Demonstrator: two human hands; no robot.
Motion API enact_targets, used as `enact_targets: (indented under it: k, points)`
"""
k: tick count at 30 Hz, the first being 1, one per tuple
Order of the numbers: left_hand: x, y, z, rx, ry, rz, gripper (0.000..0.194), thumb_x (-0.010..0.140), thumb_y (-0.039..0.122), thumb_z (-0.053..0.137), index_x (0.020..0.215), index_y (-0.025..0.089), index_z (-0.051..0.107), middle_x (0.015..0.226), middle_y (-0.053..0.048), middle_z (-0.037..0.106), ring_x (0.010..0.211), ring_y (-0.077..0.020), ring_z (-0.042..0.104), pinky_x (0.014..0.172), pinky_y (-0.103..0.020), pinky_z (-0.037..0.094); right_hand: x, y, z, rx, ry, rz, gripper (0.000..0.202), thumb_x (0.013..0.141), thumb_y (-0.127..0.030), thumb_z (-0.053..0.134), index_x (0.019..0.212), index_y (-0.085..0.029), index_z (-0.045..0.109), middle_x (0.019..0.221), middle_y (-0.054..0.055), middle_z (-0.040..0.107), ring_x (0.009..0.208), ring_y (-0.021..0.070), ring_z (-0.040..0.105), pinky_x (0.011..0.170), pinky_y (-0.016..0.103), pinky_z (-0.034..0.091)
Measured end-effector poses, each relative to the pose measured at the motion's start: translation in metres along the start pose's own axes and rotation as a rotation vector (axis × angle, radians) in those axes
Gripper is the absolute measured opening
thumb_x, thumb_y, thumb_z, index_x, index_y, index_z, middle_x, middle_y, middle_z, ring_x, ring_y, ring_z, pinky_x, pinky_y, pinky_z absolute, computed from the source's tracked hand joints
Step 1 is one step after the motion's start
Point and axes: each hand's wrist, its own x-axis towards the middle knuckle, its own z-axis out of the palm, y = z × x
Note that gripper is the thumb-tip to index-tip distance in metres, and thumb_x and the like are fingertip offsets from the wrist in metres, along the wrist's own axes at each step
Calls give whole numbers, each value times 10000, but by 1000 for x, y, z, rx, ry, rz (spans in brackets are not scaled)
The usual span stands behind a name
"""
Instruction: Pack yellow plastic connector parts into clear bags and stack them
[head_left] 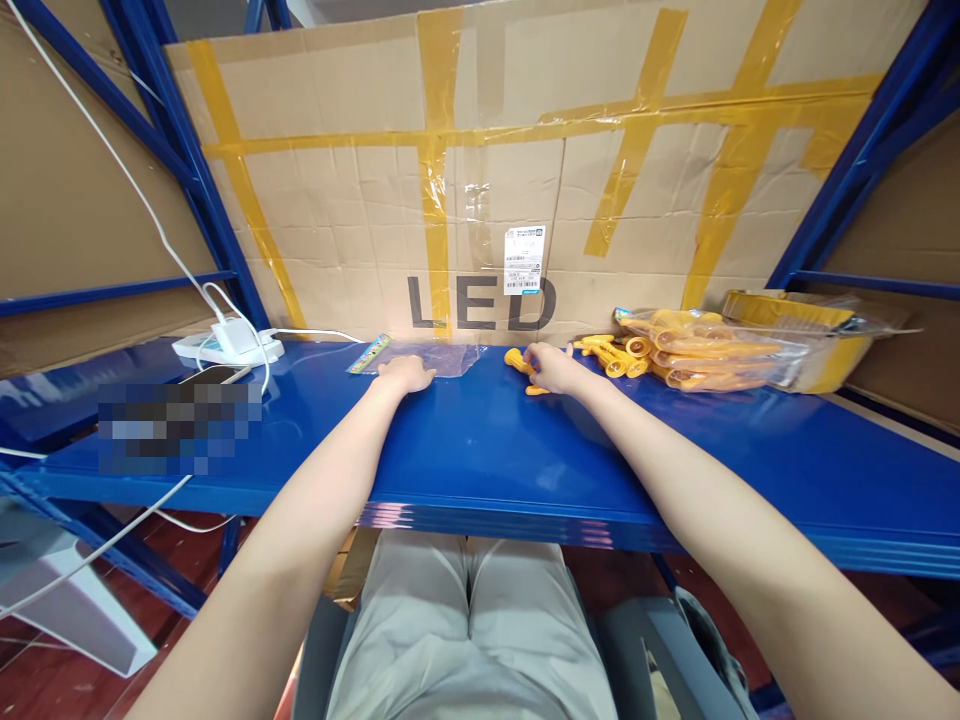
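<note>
My left hand (406,374) is on the near edge of a clear plastic bag (450,359) that lies flat on the shelf. Its fingers look curled down onto the film, partly hidden by the back of the hand. A colourful printed header strip (370,354) runs along the bag's left end. My right hand (551,368) is closed around a yellow-orange plastic piece (514,358) with a rounded end; the fingers cover its middle. Just right of that hand lie several similar loose yellow-orange pieces (615,357) with round, cup-like ends.
Filled clear bags of orange pieces (705,350) are stacked at the right, before a taped box (825,360). A white power strip (232,345) with cables sits left, near a blurred-out device (180,415). A large cardboard sheet (337,230) stands behind the blue shelf (480,450).
</note>
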Motion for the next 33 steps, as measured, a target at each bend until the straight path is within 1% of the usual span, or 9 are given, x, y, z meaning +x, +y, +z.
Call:
enact_targets:
  k: [3,7,12,16,20,23,28,30,33]
  points:
    - [2,-1,1,13,-31,25,544,905,531,392,1284,215,623,1410,-119,558,1278,-329,529,1026,-442,435,-3,0,-6,-66,-19,57,237,823,-134,542,1043,-179,617,1229,112,647,1140,265,589,1060,478,341]
    - [4,-2,2,2,-37,78,530,909,531,390,1175,182,686,1296,-135,644,1194,-308,602,944,-352,486,-6,-1,-15,-131,-137,145,220,875,-309,569,982,-156,684,1102,131,704,1030,268,646,869,347,461]
    - [3,-2,1,-17,-13,51,459,906,488,439,1127,184,703,1158,-123,713,1115,-279,649,913,-315,496,-5,0,-18,-128,-196,144,208,843,-280,615,937,-137,733,976,109,739,879,221,681,669,265,451]
    - [-1,-1,-3,-20,16,54,423,903,466,461,1097,187,713,1066,-118,740,1066,-267,669,896,-304,495,-4,2,-16,-94,-205,138,177,812,-254,627,869,-138,748,888,85,746,776,190,678,579,241,422]
    - [-4,0,-5,6,22,81,430,915,439,430,1074,154,711,1051,-138,736,1049,-282,669,870,-318,498,-3,3,-16,-42,-159,178,202,784,-255,648,921,-141,745,918,85,744,829,203,682,619,240,438]
    - [-3,0,-6,20,43,91,429,914,424,421,1054,139,710,1035,-148,734,1044,-290,666,859,-324,496,-3,4,-17,-27,-72,196,232,790,-236,640,982,-151,737,967,99,741,922,223,679,711,251,460]
    - [0,-1,-5,-2,61,110,412,898,424,434,995,150,726,953,-135,739,993,-289,673,816,-330,503,-4,3,-19,-29,64,207,219,828,-223,593,983,-167,738,1041,122,731,1048,266,652,883,328,455]
    - [-1,-1,-5,-16,67,112,406,894,427,435,989,165,730,907,-122,740,983,-284,676,795,-326,508,-4,2,-19,-32,71,204,209,827,-223,595,968,-168,740,1045,122,730,1055,270,649,899,338,449]
    - [-4,2,-6,-15,98,85,407,894,423,436,1018,166,725,893,-128,740,1013,-286,671,810,-330,511,-4,3,-18,-16,60,194,180,811,-229,622,931,-167,740,998,116,736,1013,257,662,841,305,460]
